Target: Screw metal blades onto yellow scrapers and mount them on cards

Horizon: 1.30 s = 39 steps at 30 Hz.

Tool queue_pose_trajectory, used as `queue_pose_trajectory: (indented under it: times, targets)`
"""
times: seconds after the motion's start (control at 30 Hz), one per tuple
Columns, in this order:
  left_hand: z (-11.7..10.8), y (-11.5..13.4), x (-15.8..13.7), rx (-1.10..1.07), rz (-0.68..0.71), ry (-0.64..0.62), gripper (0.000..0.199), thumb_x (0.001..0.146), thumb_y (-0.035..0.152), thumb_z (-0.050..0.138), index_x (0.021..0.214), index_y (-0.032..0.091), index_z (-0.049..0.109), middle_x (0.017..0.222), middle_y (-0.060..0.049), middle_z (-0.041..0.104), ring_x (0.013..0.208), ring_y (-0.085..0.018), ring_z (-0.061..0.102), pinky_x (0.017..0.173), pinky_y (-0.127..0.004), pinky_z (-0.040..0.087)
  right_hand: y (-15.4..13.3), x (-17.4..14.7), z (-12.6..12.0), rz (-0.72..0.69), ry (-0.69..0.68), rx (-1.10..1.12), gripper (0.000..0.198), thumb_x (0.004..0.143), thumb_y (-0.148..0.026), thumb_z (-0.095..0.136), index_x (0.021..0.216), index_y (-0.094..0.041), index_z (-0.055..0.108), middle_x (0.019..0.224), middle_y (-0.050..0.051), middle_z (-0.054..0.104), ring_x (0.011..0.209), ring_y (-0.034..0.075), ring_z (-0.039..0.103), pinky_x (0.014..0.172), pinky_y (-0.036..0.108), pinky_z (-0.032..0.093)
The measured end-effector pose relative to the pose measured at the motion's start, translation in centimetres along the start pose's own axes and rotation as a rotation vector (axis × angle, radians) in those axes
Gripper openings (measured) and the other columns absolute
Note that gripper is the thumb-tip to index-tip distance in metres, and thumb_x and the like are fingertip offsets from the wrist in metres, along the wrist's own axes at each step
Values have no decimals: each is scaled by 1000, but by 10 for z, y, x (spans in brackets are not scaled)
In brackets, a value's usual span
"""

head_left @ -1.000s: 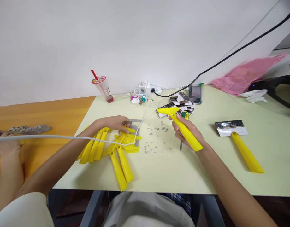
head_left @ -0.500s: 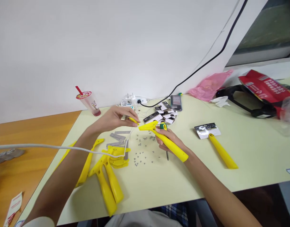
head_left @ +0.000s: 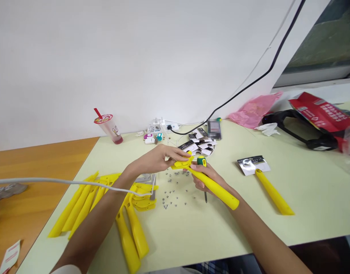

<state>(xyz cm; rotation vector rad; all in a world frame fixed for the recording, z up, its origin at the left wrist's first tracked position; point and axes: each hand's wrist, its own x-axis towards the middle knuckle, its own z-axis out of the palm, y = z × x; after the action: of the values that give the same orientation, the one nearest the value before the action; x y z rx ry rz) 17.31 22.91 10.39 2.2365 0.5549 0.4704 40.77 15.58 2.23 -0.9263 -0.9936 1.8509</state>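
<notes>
My right hand (head_left: pixel 207 176) is closed round a yellow scraper handle (head_left: pixel 214 187), its head pointing left. The same hand also keeps a screwdriver (head_left: pixel 201 161) with a green and yellow grip, its shaft pointing down. Fingers of my left hand (head_left: pixel 159 158) press a small yellow plastic piece (head_left: pixel 189 153) against the scraper's head; part of it is hidden. Below both hands lie several small metal screws (head_left: pixel 169 198). Grey flat blades (head_left: pixel 153 194), loose yellow plates (head_left: pixel 144 206) and more scraper handles (head_left: pixel 136 226) lie near my left forearm.
At the back stand a cup with a red straw (head_left: pixel 108 128) and a power strip (head_left: pixel 160 125). Printed cards (head_left: pixel 202 142) are piled near the wall. A yellow scraper handle (head_left: pixel 274 192) with a card lies right. Beyond are a pink bag (head_left: pixel 253 110) and red packaging (head_left: pixel 323 112). A white cable (head_left: pixel 72 182) crosses the left.
My left hand has moved right and brought the small yellow piece onto the scraper's head. My right hand still holds the handle and screwdriver. The view has shifted slightly.
</notes>
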Motion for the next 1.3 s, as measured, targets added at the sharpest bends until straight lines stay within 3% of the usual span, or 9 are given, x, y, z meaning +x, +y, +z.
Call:
queue_pose_trajectory:
  times: [0.27, 0.47, 0.63, 0.8, 0.97, 1.1, 1.2, 1.3]
  targets:
    - [-5, 12, -5, 14, 31, -108, 65, 97, 3, 55, 145, 41, 77, 157, -4, 69, 132, -23, 75, 88, -30, 58, 8, 2, -4, 11, 76, -70, 54, 87, -72, 83, 86, -18, 73, 42, -1, 56, 33, 10, 44, 36, 20, 35]
    - [-6, 14, -7, -62, 40, -100, 58, 101, 8, 57, 144, 40, 79, 153, -2, 72, 143, -25, 69, 107, -36, 58, 9, -1, -4, -25, 60, -132, 52, 92, -70, 79, 87, -18, 75, 45, 0, 59, 36, 11, 48, 40, 20, 39]
    - [-2, 16, -6, -118, 2, -46, 52, 106, 19, 57, 149, 42, 74, 155, 1, 70, 148, -25, 65, 127, -44, 49, 4, -3, -2, -45, 85, -164, 53, 92, -71, 78, 88, -19, 76, 41, -2, 54, 36, 11, 47, 42, 22, 39]
    - [0, 21, -4, -66, -35, -49, 46, 110, 25, 56, 150, 39, 75, 149, -2, 76, 130, -25, 76, 112, -40, 59, 4, -3, 1, -87, 121, -221, 50, 93, -68, 75, 89, -18, 78, 41, -1, 55, 36, 13, 47, 44, 25, 42]
    - [2, 20, -3, -52, 26, -16, 45, 113, 30, 54, 154, 36, 71, 167, -3, 61, 152, -26, 61, 120, -39, 54, 6, -2, 3, -150, 177, -266, 47, 93, -66, 74, 86, -19, 77, 40, -1, 56, 35, 15, 49, 45, 27, 42]
    - [4, 20, -3, -46, 17, 13, 46, 115, 36, 53, 159, 34, 66, 171, -4, 58, 155, -26, 57, 118, -38, 54, 6, -4, 6, -202, 230, -275, 47, 91, -65, 77, 83, -20, 75, 44, 1, 61, 36, 16, 54, 43, 28, 43]
    - [5, 17, -2, -45, -18, 90, 44, 114, 41, 55, 156, 31, 66, 160, -8, 68, 147, -27, 64, 107, -35, 58, 7, -7, 10, -257, 274, -277, 46, 89, -65, 81, 78, -20, 73, 45, 1, 62, 35, 17, 55, 42, 29, 45]
    - [4, 10, 1, -124, -125, 219, 47, 113, 48, 56, 154, 26, 62, 144, -13, 76, 126, -26, 74, 85, -31, 60, 8, -10, 14, -318, 314, -304, 50, 88, -69, 81, 75, -22, 72, 47, 2, 63, 36, 18, 57, 43, 32, 49]
